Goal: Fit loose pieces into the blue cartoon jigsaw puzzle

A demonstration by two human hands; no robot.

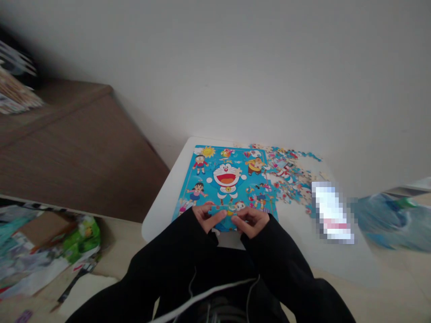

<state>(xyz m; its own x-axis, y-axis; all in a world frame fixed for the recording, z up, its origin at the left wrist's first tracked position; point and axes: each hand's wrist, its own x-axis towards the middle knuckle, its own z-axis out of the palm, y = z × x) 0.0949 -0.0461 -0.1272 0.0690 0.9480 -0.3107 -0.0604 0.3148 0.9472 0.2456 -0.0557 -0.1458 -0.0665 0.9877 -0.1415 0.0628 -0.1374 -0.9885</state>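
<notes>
The person's left hand (207, 217) rests at the near edge of a blue Doraemon jigsaw puzzle (224, 186), fingers curled inward, half closed; the right hand (252, 223) mirrors it, curled the same way, its fingertips just beside those of the left, over the puzzle's lower edge. Whether either hand has hold of a piece — cannot tell; the fingers hide what lies between them. The puzzle lies flat on a white table (161, 224), towards its far left corner, with a white wall (235, 67) just behind; loose puzzle pieces (286, 172) are scattered along its right side, spreading across the tabletop. Further right lies a blurred-out object (332, 213), its details hidden. Black sleeves (286, 255) cover both forearms; a white cord (205, 298) crosses the chest. Left of the table stands a brown wooden cabinet (77, 152); crumpled packaging (50, 244) lies on the floor beyond it.
</notes>
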